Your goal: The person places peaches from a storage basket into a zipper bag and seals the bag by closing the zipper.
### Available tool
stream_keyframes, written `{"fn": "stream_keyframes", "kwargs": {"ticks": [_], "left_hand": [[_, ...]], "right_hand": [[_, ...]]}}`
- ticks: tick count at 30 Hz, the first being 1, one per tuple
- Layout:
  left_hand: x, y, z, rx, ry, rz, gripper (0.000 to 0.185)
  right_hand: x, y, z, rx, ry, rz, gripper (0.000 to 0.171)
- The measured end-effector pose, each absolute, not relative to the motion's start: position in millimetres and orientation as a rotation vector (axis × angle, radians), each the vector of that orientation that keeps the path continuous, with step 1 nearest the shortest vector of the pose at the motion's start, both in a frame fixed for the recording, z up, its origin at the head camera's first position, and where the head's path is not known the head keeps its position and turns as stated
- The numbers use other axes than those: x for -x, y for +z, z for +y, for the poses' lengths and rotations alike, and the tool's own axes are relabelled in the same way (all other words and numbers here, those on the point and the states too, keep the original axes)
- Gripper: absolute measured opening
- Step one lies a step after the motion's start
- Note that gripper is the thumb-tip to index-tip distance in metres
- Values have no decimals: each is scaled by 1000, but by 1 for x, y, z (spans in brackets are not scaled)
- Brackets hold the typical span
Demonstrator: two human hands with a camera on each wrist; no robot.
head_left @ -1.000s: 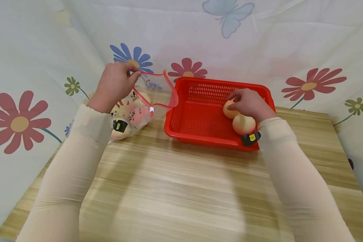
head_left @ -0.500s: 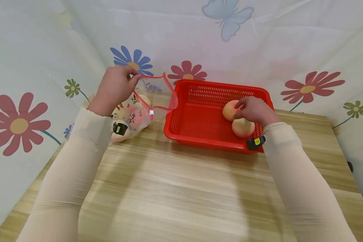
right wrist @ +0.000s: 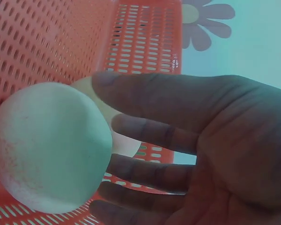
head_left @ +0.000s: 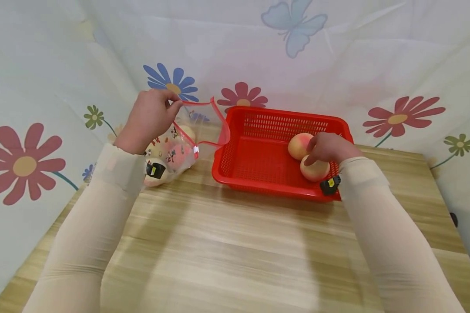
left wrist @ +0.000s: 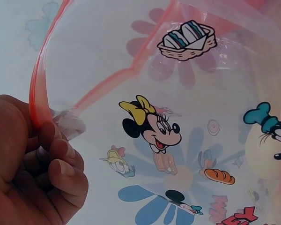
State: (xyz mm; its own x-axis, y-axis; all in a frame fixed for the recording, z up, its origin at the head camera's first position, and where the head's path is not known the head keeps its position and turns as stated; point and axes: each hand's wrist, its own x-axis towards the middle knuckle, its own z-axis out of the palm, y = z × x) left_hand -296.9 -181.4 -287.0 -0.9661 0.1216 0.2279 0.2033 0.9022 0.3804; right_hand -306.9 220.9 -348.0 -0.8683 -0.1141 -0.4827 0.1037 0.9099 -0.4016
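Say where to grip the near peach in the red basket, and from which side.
Come from above and wrap the fingers round the widest part of the near peach. It is round, with no handle. It sits low in the red basket, close to the right wall and the far peach, so a side approach looks cramped. The right hand is already over it, fingers relaxed.

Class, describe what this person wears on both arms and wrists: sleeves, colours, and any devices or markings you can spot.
Both arms wear snug, plain cream sleeves: the left sleeve and right sleeve run to the wrists, leaving the left hand and right hand bare. Each wrist carries a small black device with a yellow mark: the left wrist device and the right wrist device. No rings show.
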Motion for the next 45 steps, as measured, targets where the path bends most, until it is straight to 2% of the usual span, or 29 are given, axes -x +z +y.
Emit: {"fn": "stream_keyframes", "kwargs": {"ticks": [16, 24, 31, 45], "left_hand": [[296, -290, -184, 278, -581, -2860, 34], [294, -290, -183, 277, -611, -2868, 34], [297, -290, -183, 269, -609, -2873, 35], [299, -289, -185, 280, -600, -2844, 33]], "right_hand": [[308, -352, 221, -97, -564, 2354, 76], [312, -358, 223, -130, -581, 2329, 73], [316, -358, 224, 73, -388, 2420, 64], [310, -324, 209, 155, -310, 2411, 63]]}}
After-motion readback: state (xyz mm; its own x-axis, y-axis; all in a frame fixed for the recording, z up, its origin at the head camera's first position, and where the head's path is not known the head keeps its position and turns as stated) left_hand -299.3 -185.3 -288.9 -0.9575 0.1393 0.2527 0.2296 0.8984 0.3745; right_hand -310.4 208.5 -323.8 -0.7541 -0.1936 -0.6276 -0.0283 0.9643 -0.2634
